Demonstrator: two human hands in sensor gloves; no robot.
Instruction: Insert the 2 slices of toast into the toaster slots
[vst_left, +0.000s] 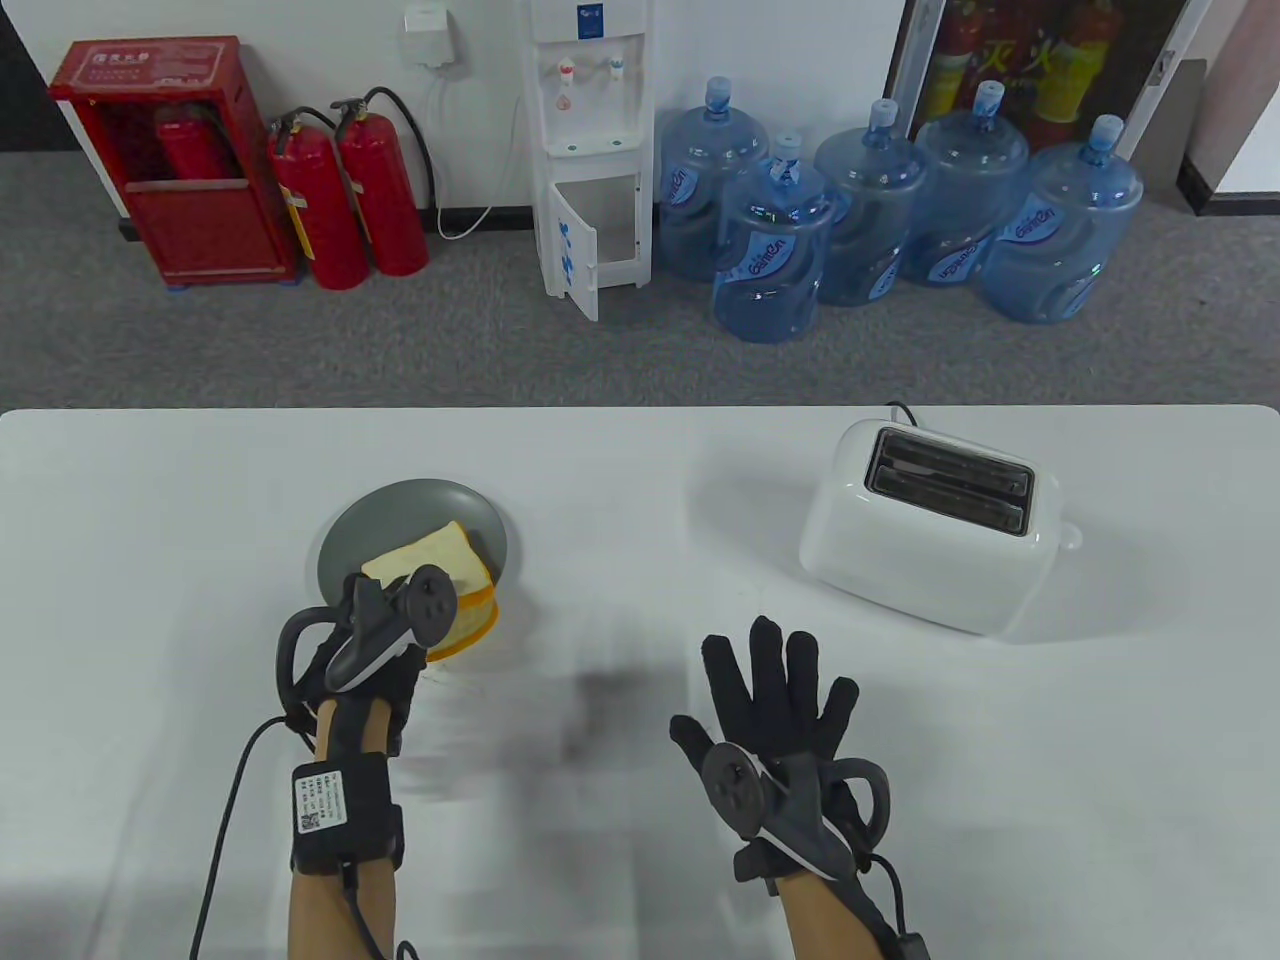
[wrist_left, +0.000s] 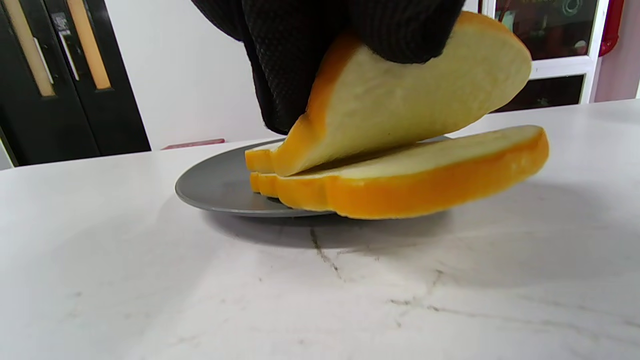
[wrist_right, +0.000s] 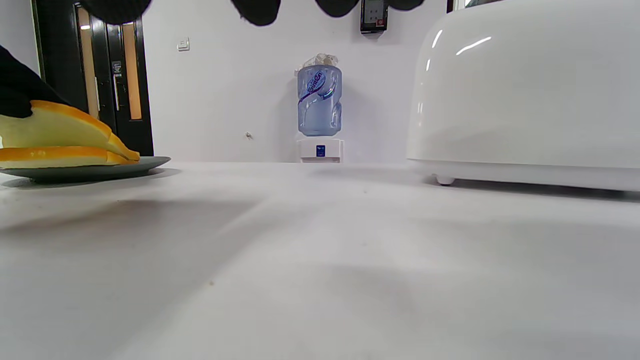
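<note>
Left hand (vst_left: 375, 640): lower left of the table view, fingers pinching the top toast slice (wrist_left: 400, 105), which is tilted up at one end.
Bottom toast slice (wrist_left: 415, 175): flat on the grey plate (vst_left: 400, 510), overhanging its rim.
Right hand (vst_left: 775, 720): lower centre, fingers spread and holding nothing.
Toaster (vst_left: 935, 525): white, right of centre on the table, both slots empty.

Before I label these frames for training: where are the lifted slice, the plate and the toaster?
lifted slice (wrist_left: 400, 105), left wrist view, its pale cut face
plate (vst_left: 400, 515), table view, bare grey surface
toaster (vst_left: 900, 540), table view, white side wall
</note>
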